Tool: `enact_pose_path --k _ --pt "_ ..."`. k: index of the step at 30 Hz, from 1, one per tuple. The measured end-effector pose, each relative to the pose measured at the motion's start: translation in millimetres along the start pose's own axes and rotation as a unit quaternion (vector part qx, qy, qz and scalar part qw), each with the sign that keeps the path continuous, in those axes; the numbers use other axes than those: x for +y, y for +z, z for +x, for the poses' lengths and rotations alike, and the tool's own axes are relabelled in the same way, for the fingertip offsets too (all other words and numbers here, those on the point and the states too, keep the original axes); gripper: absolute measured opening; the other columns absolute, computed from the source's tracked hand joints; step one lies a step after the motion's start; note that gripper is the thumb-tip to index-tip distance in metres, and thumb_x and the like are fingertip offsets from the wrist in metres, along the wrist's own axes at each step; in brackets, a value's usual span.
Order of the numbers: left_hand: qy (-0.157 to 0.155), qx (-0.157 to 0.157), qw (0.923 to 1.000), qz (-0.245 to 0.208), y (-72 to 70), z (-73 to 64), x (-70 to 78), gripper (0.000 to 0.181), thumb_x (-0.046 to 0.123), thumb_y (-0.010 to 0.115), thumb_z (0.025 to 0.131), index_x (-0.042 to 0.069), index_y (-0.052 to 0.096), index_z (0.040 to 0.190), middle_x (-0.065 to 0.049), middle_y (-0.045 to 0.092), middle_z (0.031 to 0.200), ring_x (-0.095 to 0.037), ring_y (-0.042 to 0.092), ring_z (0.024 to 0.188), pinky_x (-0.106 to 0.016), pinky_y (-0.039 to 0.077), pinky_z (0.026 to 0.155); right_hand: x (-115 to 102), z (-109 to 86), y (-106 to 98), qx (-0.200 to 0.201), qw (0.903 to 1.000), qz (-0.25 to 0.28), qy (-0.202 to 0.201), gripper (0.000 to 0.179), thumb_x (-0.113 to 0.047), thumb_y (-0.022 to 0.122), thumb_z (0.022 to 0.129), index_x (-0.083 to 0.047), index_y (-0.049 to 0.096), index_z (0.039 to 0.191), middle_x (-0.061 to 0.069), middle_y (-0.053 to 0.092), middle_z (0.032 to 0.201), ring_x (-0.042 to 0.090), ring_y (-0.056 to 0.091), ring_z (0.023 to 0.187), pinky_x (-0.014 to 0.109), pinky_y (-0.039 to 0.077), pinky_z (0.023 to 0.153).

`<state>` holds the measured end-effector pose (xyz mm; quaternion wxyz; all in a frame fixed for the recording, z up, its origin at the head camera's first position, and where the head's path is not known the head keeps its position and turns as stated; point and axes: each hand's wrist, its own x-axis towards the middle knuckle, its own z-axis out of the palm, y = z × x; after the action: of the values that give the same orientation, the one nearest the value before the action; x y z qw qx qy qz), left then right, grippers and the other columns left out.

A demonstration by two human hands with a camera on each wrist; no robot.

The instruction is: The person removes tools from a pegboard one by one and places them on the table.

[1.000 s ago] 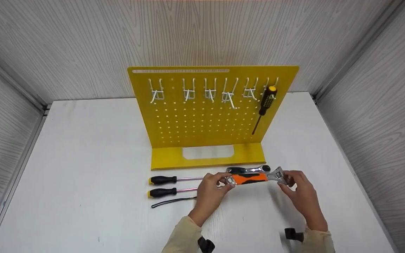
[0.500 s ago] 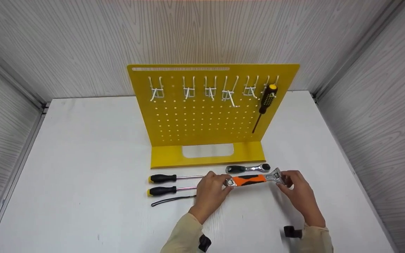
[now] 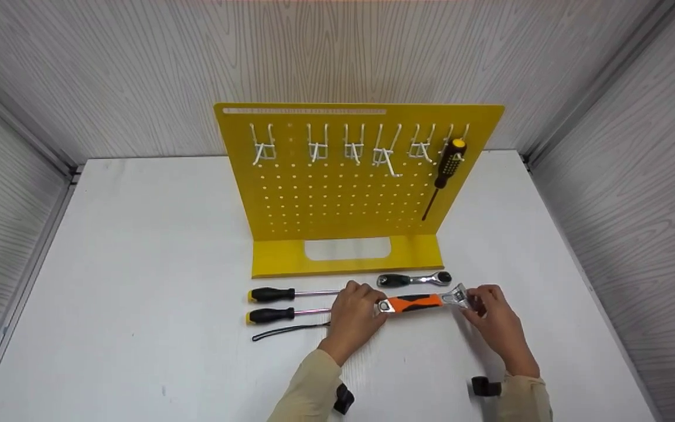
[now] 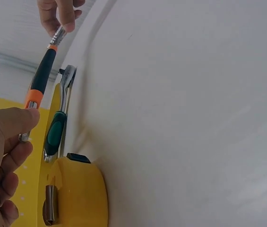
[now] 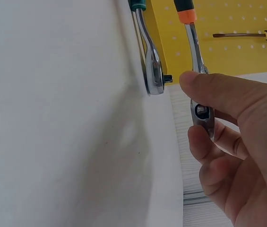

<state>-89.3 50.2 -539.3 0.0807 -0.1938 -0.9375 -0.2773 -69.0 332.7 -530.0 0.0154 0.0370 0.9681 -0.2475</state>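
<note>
Both hands hold an adjustable wrench (image 3: 416,303) with an orange and black handle, level above the white table. My left hand (image 3: 354,319) pinches the handle's end, thumb on the near side. At the metal head, my right hand (image 3: 498,322) grips between thumb and fingers, as the right wrist view also shows. Just beyond the wrench lies a ratchet wrench (image 3: 393,281) with a dark green handle. Two screwdrivers (image 3: 272,295) with black and yellow handles lie to the left, their tips hidden behind my left hand. A yellow tape measure (image 4: 79,194) appears in the left wrist view.
A yellow pegboard (image 3: 337,205) stands behind the tools on its flat base. Several white hooks (image 3: 383,157) line its upper part. Another screwdriver (image 3: 449,164) hangs from the rightmost hook. A black cord loop (image 3: 290,332) lies left of my left hand. Wood-grain walls surround the table.
The adjustable wrench has come slightly nearer to me, so a gap now shows between it and the ratchet wrench. Both hands keep their hold. The head view has shifted slightly.
</note>
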Motion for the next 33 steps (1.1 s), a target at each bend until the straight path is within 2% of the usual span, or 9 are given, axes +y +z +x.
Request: enact_pose_path --k 10,17,21,33 --pt "0.011 -0.005 0.9998 0.014 7.7 3.0 -4.7 0.019 0.024 0.078 0.077 0.018 0.074 0.094 0.005 0.068 0.088 -0.013 0.049 0.081 -0.026 0.043 0.071 3.0 2.3 1.9 -0.011 0.9999 0.004 0.008 0.037 -0.013 0.071 0.086 -0.002 0.06 0.12 0.011 0.05 0.119 0.02 0.053 0.088 0.023 0.042 0.065" --pt "0.028 0.007 0.9982 0.052 13.5 6.9 -7.2 0.018 0.027 0.079 0.076 0.019 0.075 0.092 0.005 0.068 0.085 -0.014 0.053 0.081 -0.027 0.044 0.07 7.0 6.5 6.8 -0.013 0.9998 -0.004 0.015 0.038 -0.012 0.071 0.085 -0.002 0.061 0.119 0.013 0.051 0.117 0.02 0.054 0.087 0.025 0.044 0.066" --pt "0.026 0.009 0.9975 0.065 16.7 10.5 -7.7 0.016 0.026 0.078 0.075 0.02 0.076 0.09 0.005 0.068 0.083 -0.015 0.054 0.08 -0.028 0.045 0.069 9.9 8.3 9.7 -0.015 0.9997 -0.012 0.014 0.038 -0.012 0.071 0.085 -0.001 0.06 0.12 0.014 0.051 0.117 0.02 0.053 0.086 0.029 0.045 0.068" --pt "0.018 -0.012 0.9982 0.056 21.7 18.7 -7.7 0.017 0.025 0.077 0.079 0.018 0.076 0.094 0.003 0.069 0.086 -0.015 0.053 0.08 -0.028 0.046 0.071 11.8 12.7 13.8 -0.035 0.9985 -0.009 0.041 0.04 -0.014 0.069 0.088 -0.001 0.058 0.124 0.014 0.05 0.12 0.022 0.053 0.092 0.036 0.046 0.075"
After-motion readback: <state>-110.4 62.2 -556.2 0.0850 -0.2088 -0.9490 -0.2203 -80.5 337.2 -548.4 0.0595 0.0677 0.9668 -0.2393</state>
